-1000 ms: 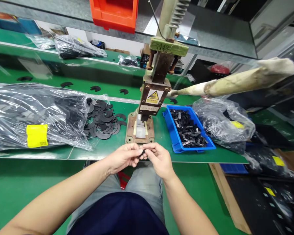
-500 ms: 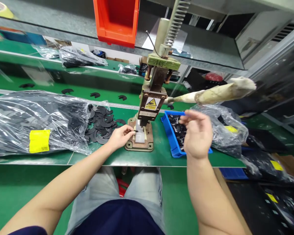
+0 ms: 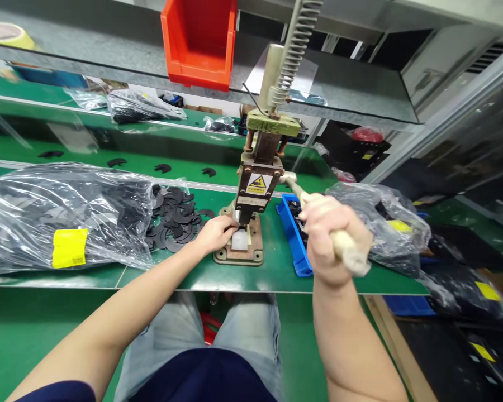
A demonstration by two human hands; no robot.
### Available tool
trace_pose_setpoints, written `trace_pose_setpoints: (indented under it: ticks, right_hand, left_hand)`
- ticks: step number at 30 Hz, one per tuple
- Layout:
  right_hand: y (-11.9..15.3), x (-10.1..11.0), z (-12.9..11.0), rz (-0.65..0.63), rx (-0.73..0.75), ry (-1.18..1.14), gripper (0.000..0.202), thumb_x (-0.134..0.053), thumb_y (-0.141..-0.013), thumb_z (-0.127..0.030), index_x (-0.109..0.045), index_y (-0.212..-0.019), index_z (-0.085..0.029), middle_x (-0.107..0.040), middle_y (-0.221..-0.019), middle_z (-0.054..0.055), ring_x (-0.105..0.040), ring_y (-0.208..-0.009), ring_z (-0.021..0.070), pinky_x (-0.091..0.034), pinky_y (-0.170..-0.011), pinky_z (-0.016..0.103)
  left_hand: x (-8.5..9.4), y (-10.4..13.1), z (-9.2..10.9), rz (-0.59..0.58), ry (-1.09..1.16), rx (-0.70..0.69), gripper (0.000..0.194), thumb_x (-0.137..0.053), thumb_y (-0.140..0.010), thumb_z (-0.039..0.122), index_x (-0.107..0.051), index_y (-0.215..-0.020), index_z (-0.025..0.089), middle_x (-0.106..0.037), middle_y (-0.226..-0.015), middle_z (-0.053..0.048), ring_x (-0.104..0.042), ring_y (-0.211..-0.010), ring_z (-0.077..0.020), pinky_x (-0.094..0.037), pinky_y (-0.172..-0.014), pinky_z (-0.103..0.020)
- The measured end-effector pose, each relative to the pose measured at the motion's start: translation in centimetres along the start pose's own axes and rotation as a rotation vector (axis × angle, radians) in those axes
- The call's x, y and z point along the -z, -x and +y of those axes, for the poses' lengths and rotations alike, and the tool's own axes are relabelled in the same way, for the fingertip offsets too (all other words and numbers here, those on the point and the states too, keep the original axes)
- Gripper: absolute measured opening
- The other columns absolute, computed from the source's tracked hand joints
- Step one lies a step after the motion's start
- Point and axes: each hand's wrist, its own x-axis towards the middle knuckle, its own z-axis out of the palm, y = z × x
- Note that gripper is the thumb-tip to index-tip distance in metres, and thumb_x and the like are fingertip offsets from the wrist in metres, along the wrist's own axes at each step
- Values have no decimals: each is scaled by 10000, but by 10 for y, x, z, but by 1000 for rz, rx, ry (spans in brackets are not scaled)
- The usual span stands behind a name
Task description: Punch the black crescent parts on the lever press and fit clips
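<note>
My right hand (image 3: 333, 234) is wrapped round the pale, tape-covered lever (image 3: 349, 252) of a hand press (image 3: 259, 173). The lever slants down toward me, and the press ram is low over its base plate (image 3: 238, 256). At the left side of the press, my left hand (image 3: 218, 233) has its thumb and fingers pinched together close under the ram. Whatever small dark part lies in that pinch is mostly hidden. A pale block (image 3: 240, 240) sits on the base just in front of the ram. Left of that hand lies a pile of flat black curved pieces (image 3: 176, 220).
A blue bin (image 3: 295, 245) of small black parts stands right of the press. Large clear plastic bags (image 3: 109, 206) lie on the left, another bag (image 3: 385, 223) on the right. Several black curved pieces rest on the strip behind. An orange bin (image 3: 199, 44) sits on the shelf overhead.
My right hand has gone from open in the air to gripping the lever. The lever has swung down toward me and the ram has come down near my left fingers.
</note>
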Motion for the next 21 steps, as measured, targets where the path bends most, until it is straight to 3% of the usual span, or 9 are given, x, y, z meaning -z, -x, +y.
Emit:
trace_pose_setpoints:
  ticks: [4, 8, 12, 15, 17, 21]
  right_hand:
    - [54, 6, 7, -48, 43, 117, 195, -710, -819, -209, -575, -683, -246, -607, -687, -31, -676, -852, 204, -509, -1117, 623]
    - [74, 3, 17, 19, 63, 122, 148, -715, -793, -185, -610, -701, -233, -642, -736, -14, -679, -913, 226, -481, -1133, 682]
    - [72, -1, 20, 54, 73, 100, 155, -710, -800, -191, -603, -693, -223, -640, -736, -12, -674, -903, 227, -498, -1098, 708]
    - [72, -4, 20, 86, 82, 105, 177, -717, -811, -214, -592, -685, -226, -630, -717, -16, -676, -883, 224, -517, -1082, 710]
    - [72, -5, 21, 106, 87, 104, 185, -717, -817, -227, -592, -680, -228, -627, -711, -16, -678, -877, 223, -524, -1080, 706]
    - [73, -7, 22, 120, 87, 95, 178, -714, -819, -231, -597, -684, -225, -634, -715, -12, -679, -877, 218, -525, -1081, 692]
  left_hand:
    - [-3, 2, 7, 21, 56, 119, 110, -648, -954, 260, -730, -1006, 208, -774, -963, -34, -719, -903, -195, -548, -834, -296]
    - [8, 1, 8, -44, 34, 93, 155, -635, -959, 258, -723, -1077, 209, -778, -1016, -43, -719, -937, -198, -551, -863, -298]
    - [58, 2, -17, -99, -239, 55, 242, -601, -975, 284, -722, -1169, 203, -753, -1196, -91, -670, -1146, -256, -503, -1050, -379]
    - [108, 6, -49, -186, -486, 191, 303, -623, -952, 352, -724, -1190, 194, -741, -1219, -116, -639, -1196, -302, -467, -1098, -424]
    - [132, 9, -68, -280, -584, 295, 453, -694, -891, 461, -699, -1255, 192, -714, -1284, -135, -619, -1232, -334, -467, -1091, -433]
    - [145, 17, -85, -436, -629, 378, 631, -715, -836, 577, -664, -1343, 206, -679, -1335, -154, -628, -1232, -358, -495, -1045, -440]
